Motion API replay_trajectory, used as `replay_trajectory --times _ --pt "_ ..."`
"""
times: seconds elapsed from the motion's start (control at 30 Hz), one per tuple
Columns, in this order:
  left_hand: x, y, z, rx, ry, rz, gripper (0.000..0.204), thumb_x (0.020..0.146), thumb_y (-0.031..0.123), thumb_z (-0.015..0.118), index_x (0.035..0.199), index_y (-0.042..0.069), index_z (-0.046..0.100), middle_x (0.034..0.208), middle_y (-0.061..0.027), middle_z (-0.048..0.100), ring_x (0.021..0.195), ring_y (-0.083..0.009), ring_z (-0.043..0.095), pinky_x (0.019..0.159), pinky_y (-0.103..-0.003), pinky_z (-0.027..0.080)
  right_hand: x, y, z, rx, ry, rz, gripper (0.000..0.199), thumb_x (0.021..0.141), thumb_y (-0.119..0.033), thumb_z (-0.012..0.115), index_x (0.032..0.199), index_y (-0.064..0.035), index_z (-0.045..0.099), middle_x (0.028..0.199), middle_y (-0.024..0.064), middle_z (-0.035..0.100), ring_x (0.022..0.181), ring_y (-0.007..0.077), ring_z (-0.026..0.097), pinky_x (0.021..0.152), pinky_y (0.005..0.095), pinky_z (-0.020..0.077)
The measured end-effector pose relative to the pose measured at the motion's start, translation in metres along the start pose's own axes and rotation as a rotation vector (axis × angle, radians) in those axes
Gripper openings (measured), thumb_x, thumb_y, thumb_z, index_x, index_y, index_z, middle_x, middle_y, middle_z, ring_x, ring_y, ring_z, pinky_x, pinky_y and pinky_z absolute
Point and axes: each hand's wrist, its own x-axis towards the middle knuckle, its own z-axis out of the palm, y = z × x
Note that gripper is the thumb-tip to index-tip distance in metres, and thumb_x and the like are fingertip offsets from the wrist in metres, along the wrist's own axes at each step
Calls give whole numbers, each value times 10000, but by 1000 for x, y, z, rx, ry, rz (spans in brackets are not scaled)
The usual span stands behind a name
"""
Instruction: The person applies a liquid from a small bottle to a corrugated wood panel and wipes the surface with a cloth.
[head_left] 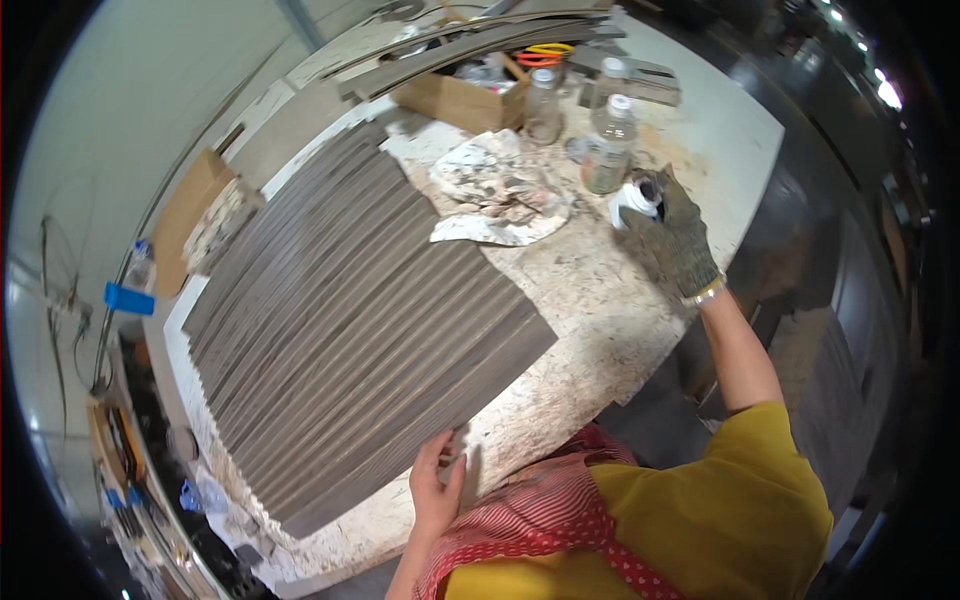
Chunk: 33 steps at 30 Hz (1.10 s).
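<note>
My right hand (682,240), in a dark grey work glove, is closed around a small white plastic bottle (630,205) with a dark mouth, at the right of the table. My bare left hand (437,487) is at the table's near edge, fingers apart and holding nothing. Its fingertips come up to the nearest of the grey-brown wood-grain strips (360,310). Many such strips lie side by side in a broad, slightly fanned layer on the white, stained table (600,320).
A crumpled, stained cloth (500,195) lies beyond the strips. Behind it are clear bottles with white caps (608,150), a cardboard box (455,100) of odds and ends, and a pile of long strips (480,50). A blue cup-like thing (129,298) is at the left.
</note>
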Motion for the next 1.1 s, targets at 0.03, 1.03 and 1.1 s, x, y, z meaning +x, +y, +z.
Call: replay_trajectory --times 0.03,1.03,1.1 --pt "6 8 2 1 -2 23 394 807 52 623 1196 35 559 1045 -153 606 898 -250 604 760 -330 504 -4 -12 3 22 -16 -73 488 749 -321 721 1093 -12 564 1002 181 625 926 314 623 801 391 490" --pt "-1 29 0 390 -1 83 306 866 164 590 1156 69 567 1088 -115 624 956 -295 605 818 -373 492 125 273 25 -135 90 260 507 830 -254 646 1271 -46 508 1086 107 643 976 231 607 847 341 455" --pt "2 29 0 372 -3 170 298 867 168 589 1146 65 575 1053 -116 633 934 -294 610 806 -377 494 120 292 9 146 61 256 566 826 -189 650 1327 -31 440 1133 121 596 972 207 586 846 322 460"
